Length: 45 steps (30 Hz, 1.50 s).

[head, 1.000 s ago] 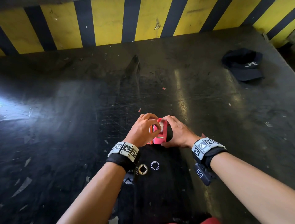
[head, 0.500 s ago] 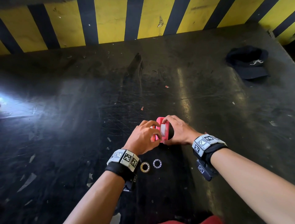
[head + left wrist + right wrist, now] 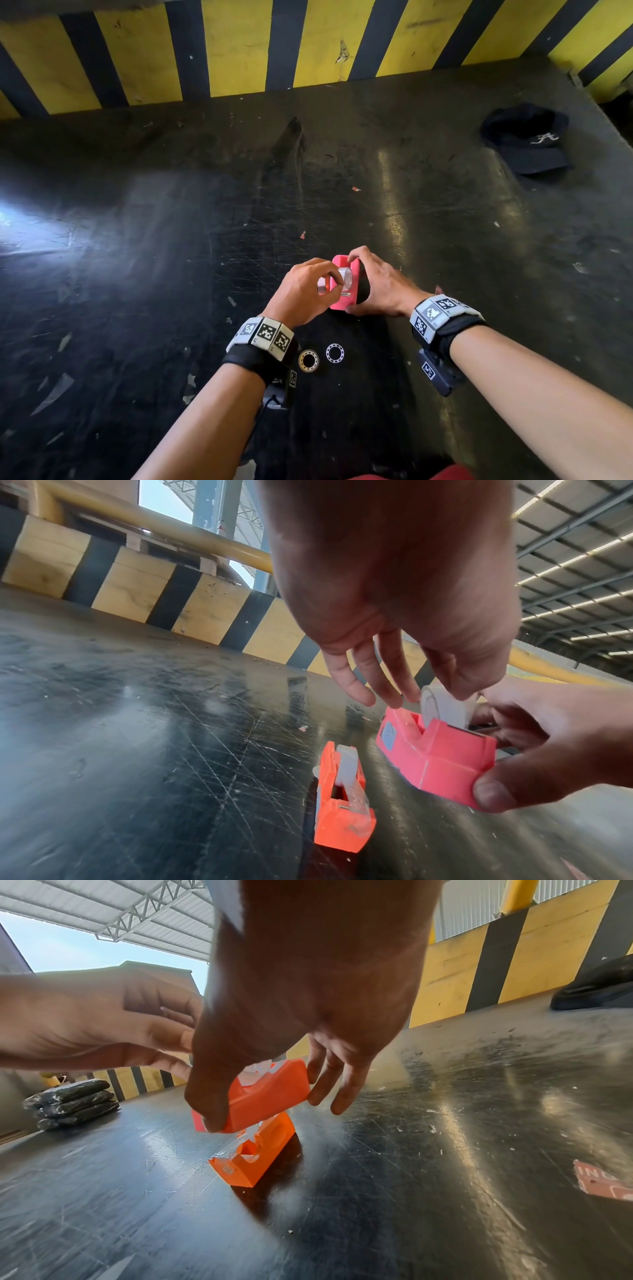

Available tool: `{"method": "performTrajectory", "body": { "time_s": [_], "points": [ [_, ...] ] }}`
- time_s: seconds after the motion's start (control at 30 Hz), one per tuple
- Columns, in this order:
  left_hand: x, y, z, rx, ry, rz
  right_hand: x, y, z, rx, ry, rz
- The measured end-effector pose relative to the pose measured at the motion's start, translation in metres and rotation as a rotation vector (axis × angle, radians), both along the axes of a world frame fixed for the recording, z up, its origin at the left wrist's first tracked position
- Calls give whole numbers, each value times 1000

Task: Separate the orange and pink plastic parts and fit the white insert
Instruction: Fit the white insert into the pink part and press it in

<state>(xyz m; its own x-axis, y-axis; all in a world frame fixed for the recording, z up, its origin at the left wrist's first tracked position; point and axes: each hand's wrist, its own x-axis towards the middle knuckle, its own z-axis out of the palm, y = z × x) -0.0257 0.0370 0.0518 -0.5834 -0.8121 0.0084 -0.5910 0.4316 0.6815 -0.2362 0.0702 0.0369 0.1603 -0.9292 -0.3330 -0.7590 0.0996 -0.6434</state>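
While the pink part [image 3: 438, 753] is held just above the dark, scratched desk [image 3: 171, 274], it is gripped by the right hand [image 3: 380, 286], whose thumb is curled against the near end and whose fingers [image 3: 329, 1080] wrap the far end. From the left wrist view the part is seen tilted, with a serrated edge on its upper near end.

The white insert [image 3: 445, 704], a roll-shaped piece, is pinched between the thumb and fingers [image 3: 394, 674] of the left hand [image 3: 305, 291] and is set partway into the open top of the pink part; whether it is fully seated cannot be told.

The orange part [image 3: 339, 804] is seen standing on the desk, just beside and below the pink part and apart from it, with a white roll and a clear strip in its own slot.

Near the left wrist, 2 small rings [image 3: 322, 356] are laid side by side on the desk. Well apart, at the far right, a dark cap [image 3: 527, 140] is rested on the desk before a yellow-and-black striped barrier [image 3: 239, 48].
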Motion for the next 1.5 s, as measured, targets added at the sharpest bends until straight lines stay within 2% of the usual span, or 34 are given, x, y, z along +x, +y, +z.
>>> {"method": "performTrajectory", "body": {
  "time_s": [0.17, 0.33, 0.6, 0.93, 1.27, 1.5],
  "points": [
    [-3, -4, 4, 98, 70, 72, 3, 4, -4, -8, -4, 11],
    [-6, -12, 11, 109, 88, 111, 5, 6, -9, -15, -20, 17],
    [-3, -11, 10, 76, 93, 38, 4, 7, -13, -20, -34, 2],
    [3, 2, 0, 172, 115, 95, 9, 8, -19, -9, -49, -12],
    [5, 4, 4, 326, 287, 207, 15, 6, -16, -15, -42, -1],
    [-1, -2, 6, 345, 292, 207, 20, 8, -15, -25, -44, -25]
  ]
}}
